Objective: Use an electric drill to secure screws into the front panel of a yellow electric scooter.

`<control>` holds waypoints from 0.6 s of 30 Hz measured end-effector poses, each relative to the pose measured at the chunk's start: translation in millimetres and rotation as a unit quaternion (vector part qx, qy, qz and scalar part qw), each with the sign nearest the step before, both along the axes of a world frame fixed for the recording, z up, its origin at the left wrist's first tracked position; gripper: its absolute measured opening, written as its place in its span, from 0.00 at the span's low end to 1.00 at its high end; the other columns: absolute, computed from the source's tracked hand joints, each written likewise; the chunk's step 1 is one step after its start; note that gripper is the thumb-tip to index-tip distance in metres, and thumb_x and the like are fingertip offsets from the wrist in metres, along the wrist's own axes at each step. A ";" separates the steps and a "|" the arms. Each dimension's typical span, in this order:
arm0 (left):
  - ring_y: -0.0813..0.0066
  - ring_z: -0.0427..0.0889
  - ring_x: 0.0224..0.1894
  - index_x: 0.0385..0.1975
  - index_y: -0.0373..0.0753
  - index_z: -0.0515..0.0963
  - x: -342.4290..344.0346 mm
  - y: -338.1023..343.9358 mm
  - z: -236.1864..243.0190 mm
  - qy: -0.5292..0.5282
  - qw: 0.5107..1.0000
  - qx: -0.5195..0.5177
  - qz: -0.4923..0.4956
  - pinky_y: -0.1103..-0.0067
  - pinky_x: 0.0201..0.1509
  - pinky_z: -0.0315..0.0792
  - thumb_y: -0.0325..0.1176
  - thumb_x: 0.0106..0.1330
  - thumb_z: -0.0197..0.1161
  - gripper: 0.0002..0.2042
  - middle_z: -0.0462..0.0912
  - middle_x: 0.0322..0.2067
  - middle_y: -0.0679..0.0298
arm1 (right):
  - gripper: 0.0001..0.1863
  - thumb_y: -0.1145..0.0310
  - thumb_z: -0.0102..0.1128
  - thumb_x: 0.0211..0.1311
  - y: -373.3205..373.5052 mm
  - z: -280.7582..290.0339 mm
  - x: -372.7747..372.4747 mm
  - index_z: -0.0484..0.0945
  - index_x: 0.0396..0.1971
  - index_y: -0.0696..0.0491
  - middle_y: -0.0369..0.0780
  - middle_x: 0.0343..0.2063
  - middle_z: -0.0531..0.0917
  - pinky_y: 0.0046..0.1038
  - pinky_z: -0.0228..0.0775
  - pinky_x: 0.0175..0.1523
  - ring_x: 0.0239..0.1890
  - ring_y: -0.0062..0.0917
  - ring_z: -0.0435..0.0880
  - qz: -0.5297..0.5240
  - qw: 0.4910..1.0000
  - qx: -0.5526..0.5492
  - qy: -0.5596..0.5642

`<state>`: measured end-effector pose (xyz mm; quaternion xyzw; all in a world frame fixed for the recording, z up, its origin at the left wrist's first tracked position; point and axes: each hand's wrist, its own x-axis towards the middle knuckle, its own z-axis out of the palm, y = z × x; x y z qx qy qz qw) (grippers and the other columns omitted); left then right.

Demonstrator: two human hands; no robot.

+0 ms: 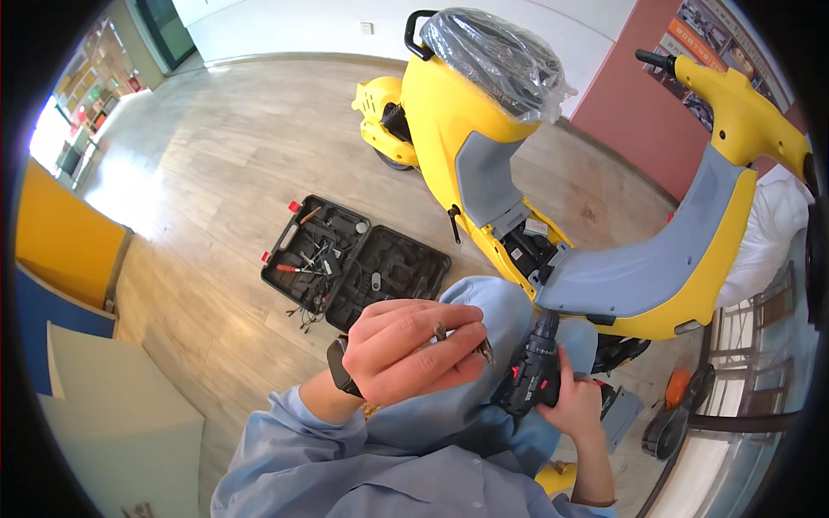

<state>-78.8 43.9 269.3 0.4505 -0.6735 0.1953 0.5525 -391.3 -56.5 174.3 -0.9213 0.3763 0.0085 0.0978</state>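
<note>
My left hand, with a dark watch on its wrist, is raised in front of my knee. Its fingers are closed around several small metal pieces that poke out between them; whether these are screws or bits I cannot tell. A black cordless drill with red marks is in my right hand, wrapped round its grip by my thigh. The drill's chuck points up and away, toward the yellow electric scooter. In the scooter's floor, an open compartment shows dark parts inside.
An opened black toolbox with tools and cables lies on the wooden floor to the left. Clear plastic wrap covers the scooter's seat. At right are a dark wheel-like part and a glass-fronted cabinet. Yellow and blue panels stand far left.
</note>
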 end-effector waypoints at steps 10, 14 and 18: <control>0.66 0.85 0.30 0.26 0.30 0.81 -8.0 3.2 16.9 -0.088 0.995 -0.043 -0.020 0.77 0.34 0.83 0.24 0.50 0.67 0.06 0.82 0.31 0.53 | 0.52 0.62 0.68 0.31 0.9 1.2 -3.4 0.58 0.65 0.55 0.41 0.19 0.81 0.36 0.75 0.33 0.23 0.41 0.81 -0.014 1.000 0.016 0.007; 0.66 0.85 0.31 0.25 0.30 0.80 -8.0 4.8 17.5 -0.104 0.993 -0.049 -0.013 0.76 0.35 0.84 0.24 0.51 0.66 0.04 0.82 0.31 0.53 | 0.52 0.62 0.68 0.31 1.9 3.0 -1.3 0.58 0.65 0.55 0.42 0.18 0.80 0.36 0.75 0.33 0.22 0.41 0.81 -0.019 1.000 0.018 0.017; 0.66 0.85 0.31 0.25 0.30 0.81 -6.0 4.0 16.1 -0.117 0.991 -0.065 0.005 0.75 0.35 0.84 0.24 0.52 0.67 0.04 0.82 0.32 0.53 | 0.52 0.60 0.68 0.32 2.2 6.2 1.8 0.58 0.65 0.55 0.43 0.17 0.80 0.35 0.75 0.32 0.21 0.41 0.81 -0.017 0.999 0.022 0.032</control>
